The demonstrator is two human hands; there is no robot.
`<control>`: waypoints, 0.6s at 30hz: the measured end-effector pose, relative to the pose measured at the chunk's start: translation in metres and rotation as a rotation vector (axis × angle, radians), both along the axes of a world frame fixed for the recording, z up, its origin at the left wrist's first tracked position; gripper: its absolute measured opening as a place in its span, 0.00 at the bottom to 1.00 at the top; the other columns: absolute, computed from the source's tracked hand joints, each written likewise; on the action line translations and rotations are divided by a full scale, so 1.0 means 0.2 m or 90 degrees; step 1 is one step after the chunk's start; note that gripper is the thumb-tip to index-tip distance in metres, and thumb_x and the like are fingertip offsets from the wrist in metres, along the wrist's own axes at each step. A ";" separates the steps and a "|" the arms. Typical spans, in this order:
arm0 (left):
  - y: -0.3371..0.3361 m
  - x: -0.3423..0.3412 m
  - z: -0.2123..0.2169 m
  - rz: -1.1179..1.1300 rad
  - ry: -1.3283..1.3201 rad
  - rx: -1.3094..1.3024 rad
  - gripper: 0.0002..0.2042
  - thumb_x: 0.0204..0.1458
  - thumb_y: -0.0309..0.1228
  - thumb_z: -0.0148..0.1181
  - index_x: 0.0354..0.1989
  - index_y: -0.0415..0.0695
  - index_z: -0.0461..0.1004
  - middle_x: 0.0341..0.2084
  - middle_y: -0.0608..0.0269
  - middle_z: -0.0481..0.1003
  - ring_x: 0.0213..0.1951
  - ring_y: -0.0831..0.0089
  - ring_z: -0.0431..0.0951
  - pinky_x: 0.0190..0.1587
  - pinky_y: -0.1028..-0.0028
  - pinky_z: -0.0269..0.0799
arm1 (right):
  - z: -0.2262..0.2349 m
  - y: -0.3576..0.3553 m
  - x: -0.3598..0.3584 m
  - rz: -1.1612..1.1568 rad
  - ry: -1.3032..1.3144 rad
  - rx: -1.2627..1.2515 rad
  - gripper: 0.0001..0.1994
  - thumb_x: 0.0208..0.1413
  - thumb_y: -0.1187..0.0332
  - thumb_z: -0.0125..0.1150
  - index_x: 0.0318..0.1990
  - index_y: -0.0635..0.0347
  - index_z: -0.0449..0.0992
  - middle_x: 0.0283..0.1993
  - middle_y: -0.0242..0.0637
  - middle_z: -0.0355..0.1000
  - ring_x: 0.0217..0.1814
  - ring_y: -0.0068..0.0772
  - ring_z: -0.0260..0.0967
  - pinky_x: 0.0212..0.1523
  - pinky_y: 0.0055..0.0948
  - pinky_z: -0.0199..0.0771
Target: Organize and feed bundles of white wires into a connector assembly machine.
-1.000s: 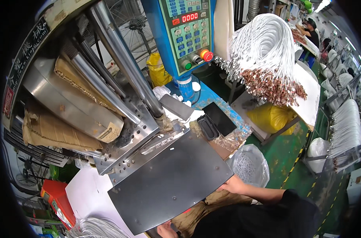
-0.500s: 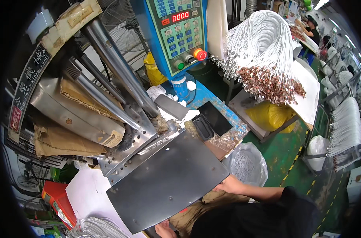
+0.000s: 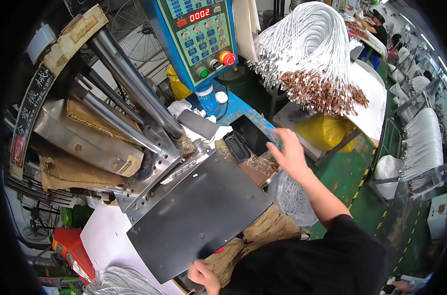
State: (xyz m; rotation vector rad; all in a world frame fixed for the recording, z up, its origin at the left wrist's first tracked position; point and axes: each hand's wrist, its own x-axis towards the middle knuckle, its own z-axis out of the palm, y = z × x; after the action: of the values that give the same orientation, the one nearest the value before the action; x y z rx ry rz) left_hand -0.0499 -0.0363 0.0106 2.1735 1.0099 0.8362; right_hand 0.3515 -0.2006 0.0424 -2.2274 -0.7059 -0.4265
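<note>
A large flat black plate [image 3: 199, 206] lies tilted in front of me, its far edge along a metal hinge strip [image 3: 186, 169]. My left hand [image 3: 204, 276] is at the plate's near edge, fingers loosely curled, with nothing visible in it. My right hand [image 3: 291, 153] is raised off the plate, fingers apart and empty. It is nearest to a black phone-like slab [image 3: 254, 133] on the blue machine table [image 3: 245, 112]. Beside the slab is a small black open case [image 3: 237, 146]. The left fingertips are partly blurred.
Steel columns [image 3: 135, 83] rise at the left. A control box [image 3: 199, 44] with a red button stands behind. White cables [image 3: 312, 54] with copper ends hang over a white board at the right. A lined bin [image 3: 294, 199] of scraps stands below my right arm. More cables [image 3: 120, 282] lie front left.
My right hand has let go of the plate's right edge and moved up and away toward the phone-like slab. My left hand has come off the front edge. The display digits have changed.
</note>
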 end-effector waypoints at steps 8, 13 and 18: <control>0.21 0.31 -0.02 0.074 -0.202 -0.145 0.22 0.69 0.35 0.46 0.20 0.37 0.70 0.15 0.63 0.72 0.19 0.79 0.69 0.26 0.77 0.64 | -0.08 0.31 0.02 -0.084 0.018 -0.181 0.40 0.44 0.56 0.73 0.65 0.62 0.64 0.58 0.41 0.69 0.63 0.45 0.60 0.60 0.42 0.57; 0.22 0.30 -0.01 0.091 -0.211 -0.191 0.22 0.69 0.36 0.47 0.20 0.38 0.69 0.15 0.64 0.72 0.19 0.79 0.70 0.26 0.78 0.65 | -0.13 0.31 0.05 -0.084 0.026 -0.161 0.40 0.44 0.58 0.73 0.65 0.62 0.65 0.58 0.41 0.69 0.61 0.46 0.61 0.58 0.43 0.59; 0.23 0.31 -0.01 0.087 -0.236 -0.214 0.21 0.68 0.33 0.48 0.20 0.36 0.69 0.16 0.62 0.74 0.20 0.78 0.70 0.27 0.78 0.65 | -0.15 0.31 0.05 -0.074 -0.017 -0.132 0.39 0.45 0.59 0.74 0.64 0.62 0.65 0.57 0.41 0.70 0.60 0.46 0.61 0.58 0.41 0.60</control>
State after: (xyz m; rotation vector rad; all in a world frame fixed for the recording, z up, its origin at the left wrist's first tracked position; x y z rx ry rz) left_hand 0.0112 0.0093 0.0081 1.6101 1.0286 1.0054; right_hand 0.3618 -0.1392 0.0126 -2.4706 -0.6620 -0.4598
